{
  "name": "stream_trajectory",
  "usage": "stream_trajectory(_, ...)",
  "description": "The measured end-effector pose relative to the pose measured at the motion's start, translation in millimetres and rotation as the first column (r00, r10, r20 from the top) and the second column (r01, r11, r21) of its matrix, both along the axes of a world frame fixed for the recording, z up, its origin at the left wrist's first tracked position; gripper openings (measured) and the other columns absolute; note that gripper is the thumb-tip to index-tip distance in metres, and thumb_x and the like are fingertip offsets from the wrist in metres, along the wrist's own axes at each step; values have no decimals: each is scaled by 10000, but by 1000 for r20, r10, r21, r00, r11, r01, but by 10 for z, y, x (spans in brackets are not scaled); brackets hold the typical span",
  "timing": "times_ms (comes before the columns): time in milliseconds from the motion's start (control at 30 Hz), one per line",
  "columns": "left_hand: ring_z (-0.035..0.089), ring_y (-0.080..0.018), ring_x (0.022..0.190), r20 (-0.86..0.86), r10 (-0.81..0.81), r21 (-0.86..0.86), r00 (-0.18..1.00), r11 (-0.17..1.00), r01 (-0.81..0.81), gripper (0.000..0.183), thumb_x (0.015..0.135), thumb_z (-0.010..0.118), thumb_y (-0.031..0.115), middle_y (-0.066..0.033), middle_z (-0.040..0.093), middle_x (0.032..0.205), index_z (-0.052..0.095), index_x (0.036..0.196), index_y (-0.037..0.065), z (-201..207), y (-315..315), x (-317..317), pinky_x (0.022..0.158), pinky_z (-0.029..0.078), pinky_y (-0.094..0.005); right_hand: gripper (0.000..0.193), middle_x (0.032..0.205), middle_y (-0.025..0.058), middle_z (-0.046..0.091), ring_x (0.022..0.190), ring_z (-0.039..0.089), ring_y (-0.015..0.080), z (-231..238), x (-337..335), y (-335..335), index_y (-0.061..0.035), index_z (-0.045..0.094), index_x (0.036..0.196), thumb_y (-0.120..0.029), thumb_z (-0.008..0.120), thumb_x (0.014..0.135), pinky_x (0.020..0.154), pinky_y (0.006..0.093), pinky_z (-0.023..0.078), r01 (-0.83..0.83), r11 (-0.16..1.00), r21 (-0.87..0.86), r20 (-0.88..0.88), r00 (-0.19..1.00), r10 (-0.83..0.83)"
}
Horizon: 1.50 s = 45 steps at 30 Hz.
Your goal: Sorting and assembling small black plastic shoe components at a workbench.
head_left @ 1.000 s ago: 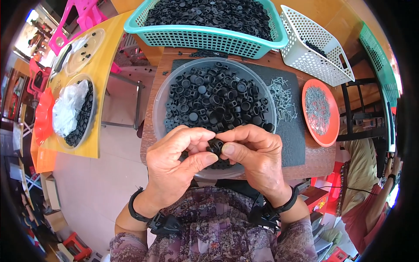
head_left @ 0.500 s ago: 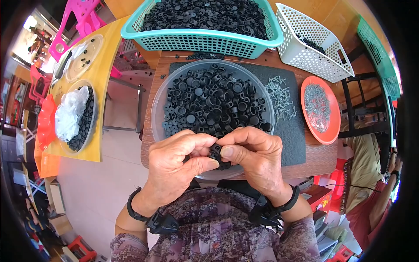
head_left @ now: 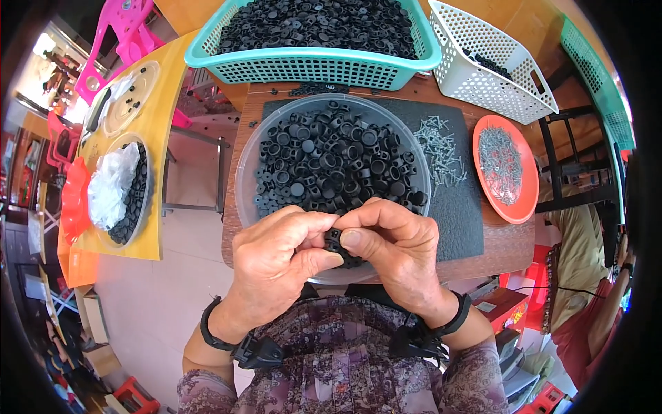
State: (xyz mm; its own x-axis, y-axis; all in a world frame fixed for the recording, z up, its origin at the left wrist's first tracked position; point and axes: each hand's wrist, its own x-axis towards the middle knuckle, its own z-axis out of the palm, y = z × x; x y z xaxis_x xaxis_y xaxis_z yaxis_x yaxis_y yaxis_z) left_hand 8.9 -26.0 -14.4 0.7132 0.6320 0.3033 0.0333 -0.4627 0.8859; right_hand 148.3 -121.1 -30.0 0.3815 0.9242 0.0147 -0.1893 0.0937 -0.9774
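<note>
My left hand (head_left: pixel 272 265) and my right hand (head_left: pixel 400 255) meet over the near edge of a round clear tub (head_left: pixel 241 172). Between the fingertips and thumbs of both hands is a small black plastic part (head_left: pixel 334 235) with small holes in it. My fingers cover most of it, so its full shape is hidden. The tub holds a heap of black plastic ring-shaped pieces (head_left: pixel 358 148), with small flat discs (head_left: pixel 272 196) along its left side. Right of the tub, loose metal screws (head_left: pixel 438 152) lie on a dark grey mat (head_left: pixel 452 228).
Behind the tub stands a teal basket (head_left: pixel 310 69) full of black parts, beside a white perforated basket (head_left: pixel 476 79). An orange-red plate (head_left: pixel 525 200) of screws rests at the right. A yellow table (head_left: pixel 155 200) on the left bears a tub with a plastic bag (head_left: pixel 114 186).
The view has shifted slightly. Both hands stay together over the tub's near edge, still pinching the black part, with only a slight change in finger position.
</note>
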Motion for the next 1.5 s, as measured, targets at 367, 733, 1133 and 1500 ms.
stream_trajectory(367, 585, -105, 673, -82, -46, -113, 996, 993, 37, 343, 651, 791, 24, -51, 607, 753, 647, 957, -37, 19, 10, -2, 610, 477, -235, 94, 793, 72, 599, 709, 566, 118, 88, 64, 3, 26, 643, 871, 65, 600, 797, 622, 247, 448, -11, 997, -72, 232, 972, 27)
stream_trajectory(733, 583, -157, 632, -103, -27, 146, 994, 988, 42, 293, 721, 770, 156, -71, 595, 727, 603, 893, -13, -62, 58, 56, 586, 468, -266, 43, 739, 86, 598, 666, 570, 129, 85, 63, 57, 23, 616, 813, 52, 603, 784, 589, 266, 451, 19, 999, -39, 244, 970, -8)
stream_trajectory(1133, 518, -233, 542, -35, -26, 404, 999, 914, 38, 278, 623, 769, 44, -93, 539, 646, 584, 825, -1, -25, 21, 53, 482, 399, -328, 30, 749, 80, 567, 685, 560, 131, 130, 34, -18, 13, 599, 851, 25, 596, 823, 592, 276, 438, -39, 999, 11, 170, 985, 37)
stream_trajectory(1500, 602, -200, 724, -92, 154, 282, 984, 952, -123, 302, 713, 707, 2, -104, 618, 813, 624, 1002, -23, 2, 97, -148, 673, 473, -290, 147, 773, -8, 583, 633, 492, 70, 444, 1198, 7, -10, 661, 851, -149, 621, 819, 564, 211, 384, 381, 924, 33, 671, 677, -303)
